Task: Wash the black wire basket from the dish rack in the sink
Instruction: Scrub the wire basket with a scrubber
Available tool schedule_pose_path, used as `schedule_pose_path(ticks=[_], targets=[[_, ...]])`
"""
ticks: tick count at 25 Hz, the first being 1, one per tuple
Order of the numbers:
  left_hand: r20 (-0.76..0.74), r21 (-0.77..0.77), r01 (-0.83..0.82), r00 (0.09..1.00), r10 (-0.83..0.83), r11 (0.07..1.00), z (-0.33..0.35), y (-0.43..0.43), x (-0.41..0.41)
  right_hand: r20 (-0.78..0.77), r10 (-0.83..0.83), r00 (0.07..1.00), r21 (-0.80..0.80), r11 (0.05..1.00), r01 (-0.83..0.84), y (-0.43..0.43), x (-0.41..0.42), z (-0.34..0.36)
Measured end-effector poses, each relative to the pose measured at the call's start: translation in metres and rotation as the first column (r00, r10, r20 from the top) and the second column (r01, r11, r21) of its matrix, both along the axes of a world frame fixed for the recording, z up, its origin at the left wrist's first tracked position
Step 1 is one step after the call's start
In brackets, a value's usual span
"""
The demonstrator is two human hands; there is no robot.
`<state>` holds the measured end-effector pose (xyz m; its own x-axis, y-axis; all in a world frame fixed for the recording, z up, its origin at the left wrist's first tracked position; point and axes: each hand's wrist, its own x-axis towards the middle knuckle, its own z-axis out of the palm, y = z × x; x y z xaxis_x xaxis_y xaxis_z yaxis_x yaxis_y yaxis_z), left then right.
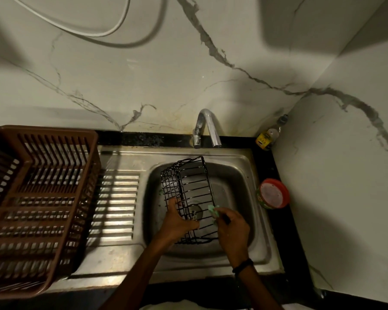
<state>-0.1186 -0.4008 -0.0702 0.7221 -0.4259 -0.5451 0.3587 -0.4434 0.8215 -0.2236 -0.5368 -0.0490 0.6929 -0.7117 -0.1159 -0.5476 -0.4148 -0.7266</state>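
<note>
Head view: we note the black wire basket (188,193) tipped on its side inside the steel sink (232,175), over the drain (194,211) and below the tap (207,128). Our left hand (177,222) grips the basket's near left side, fingers curled around the wires. Our right hand (232,229) is at the basket's near right edge, pinching a pale green scrub pad (213,210) against the outer wire; a dark band (242,265) circles that wrist. The basket thus sits between both hands. A brown dish rack (38,198) stands on the drainboard to the left, well apart. On the black surface (278,233) to the right sit a red-rimmed round tub (273,193) and, in the corner, a small bottle (269,135).
</note>
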Motion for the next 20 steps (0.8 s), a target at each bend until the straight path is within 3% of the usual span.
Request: schedule_pose_path(ticks=[3, 7, 10, 11, 14, 15, 18, 20], targets=[[0.016, 0.024, 0.052, 0.998, -0.053, 0.998, -0.001, -0.004, -0.005, 0.170, 0.065, 0.983, -0.096, 0.994, -0.049, 0.002, 0.034, 0.021], [0.056, 0.066, 0.129, 0.990, -0.132, 0.990, 0.002, -0.004, -0.005, 0.214, 0.279, 0.936, -0.259, 0.940, -0.221, -0.004, 0.070, 0.017], [0.065, 0.071, 0.105, 0.992, -0.110, 0.992, 0.003, -0.002, -0.004, 0.222, 0.039, 0.974, -0.180, 0.984, 0.002, -0.026, 0.069, 0.001], [0.071, 0.072, 0.114, 0.990, -0.119, 0.991, 0.003, -0.003, -0.004, 0.236, 0.031, 0.971, -0.160, 0.987, 0.007, -0.022, 0.069, 0.000], [0.087, 0.055, 0.162, 0.982, -0.167, 0.985, 0.001, -0.007, -0.007, 0.284, 0.287, 0.915, -0.277, 0.938, -0.208, 0.008, 0.072, 0.010], [0.084, 0.051, 0.172, 0.981, -0.176, 0.984, 0.002, -0.007, -0.007, 0.298, 0.293, 0.909, -0.286, 0.935, -0.207, 0.007, 0.074, 0.009], [0.064, 0.056, 0.148, 0.986, -0.151, 0.987, 0.001, -0.004, -0.007, 0.279, -0.006, 0.960, -0.090, 0.995, 0.033, -0.014, 0.076, 0.008], [0.075, 0.062, 0.145, 0.986, -0.149, 0.987, 0.000, -0.002, -0.006, 0.277, 0.093, 0.956, -0.150, 0.987, -0.053, -0.012, 0.077, 0.007]])
